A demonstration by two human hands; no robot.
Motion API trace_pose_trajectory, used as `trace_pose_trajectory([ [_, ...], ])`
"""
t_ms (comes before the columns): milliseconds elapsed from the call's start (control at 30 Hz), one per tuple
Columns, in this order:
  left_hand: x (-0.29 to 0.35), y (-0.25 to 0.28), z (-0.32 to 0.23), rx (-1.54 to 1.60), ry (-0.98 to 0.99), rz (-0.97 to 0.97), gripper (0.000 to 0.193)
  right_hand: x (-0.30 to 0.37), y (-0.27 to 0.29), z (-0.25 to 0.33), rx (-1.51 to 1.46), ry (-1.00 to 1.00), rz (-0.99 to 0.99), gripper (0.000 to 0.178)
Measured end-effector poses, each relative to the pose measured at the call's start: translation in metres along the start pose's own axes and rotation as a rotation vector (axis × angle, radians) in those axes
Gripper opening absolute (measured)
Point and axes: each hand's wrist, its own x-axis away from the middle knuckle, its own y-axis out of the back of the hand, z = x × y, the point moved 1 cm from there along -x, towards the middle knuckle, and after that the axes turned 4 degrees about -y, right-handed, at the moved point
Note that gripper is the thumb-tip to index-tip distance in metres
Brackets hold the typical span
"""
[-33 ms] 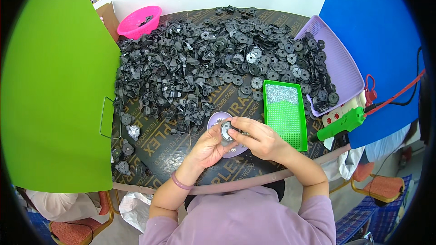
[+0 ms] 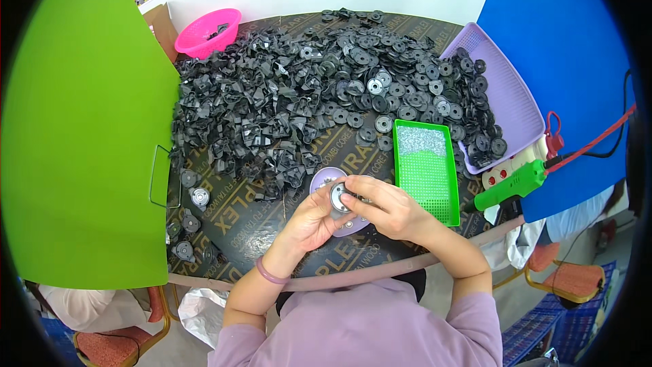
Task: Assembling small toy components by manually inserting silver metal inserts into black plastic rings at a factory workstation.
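The padded, pale table edge (image 2: 319, 284) curves in front of you, with your forearms above it. Your left hand (image 2: 307, 221) and right hand (image 2: 397, 212) meet around a round grey part (image 2: 339, 198) with a bright metal face, both gripping it above a smooth lilac dish (image 2: 324, 174) of small pieces. Right of them lies a shallow green tray (image 2: 429, 190), its floor dimpled, silvery bits at its far end; beyond it, a green power tool (image 2: 509, 187). Left of your left wrist, the glossy dark tabletop (image 2: 248, 231) gives you open room, as far as a few loose discs (image 2: 191, 221) along the green panel (image 2: 88, 122). Farther off, angular black plastic pieces (image 2: 244, 95) heap up, merging rightward into ringed discs (image 2: 407, 92) by a ribbed lilac basket (image 2: 514, 98).
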Motion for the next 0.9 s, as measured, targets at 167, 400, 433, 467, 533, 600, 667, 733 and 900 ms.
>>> trace_pose_trajectory([
  [167, -0.001, -0.005, -0.001, -0.033, -0.028, -0.042, 0.050, 0.002, 0.004, 0.001, 0.112, 0.009, 0.082, 0.034],
  [400, 0.016, -0.024, -0.022, -0.761, -0.316, -0.264, 0.036, -0.002, 0.006, 0.017, 0.166, -0.009, 0.208, 0.041],
  [433, 0.023, -0.030, -0.028, -0.902, -0.410, -0.298, 0.034, 0.002, 0.013, 0.015, -0.041, -0.064, 0.181, 0.039],
  [467, 0.034, -0.026, -0.037, -1.006, -0.463, -0.334, 0.033, 0.005, 0.019, 0.012, -0.249, -0.118, 0.155, 0.037],
  [533, 0.056, -0.034, -0.064, -1.180, -0.496, -0.530, 0.031, 0.011, 0.031, 0.007, -0.275, -0.141, 0.097, 0.036],
  [600, 0.086, -0.010, -0.100, -1.516, -0.470, -0.705, 0.027, 0.016, 0.039, 0.003, -0.215, -0.262, 0.006, 0.024],
  [667, 0.105, -0.016, -0.127, -1.941, -0.297, -0.871, 0.024, 0.020, 0.035, 0.002, -0.247, -0.309, 0.008, 0.023],
  [733, 0.121, -0.004, -0.138, -2.171, -0.335, -0.863, 0.022, 0.019, 0.032, 0.004, -0.277, -0.354, 0.010, 0.021],
  [900, 0.126, 0.023, -0.140, -2.300, -0.142, -0.816, 0.027, 0.007, 0.013, 0.005, -0.249, -0.333, 0.170, 0.026],
])
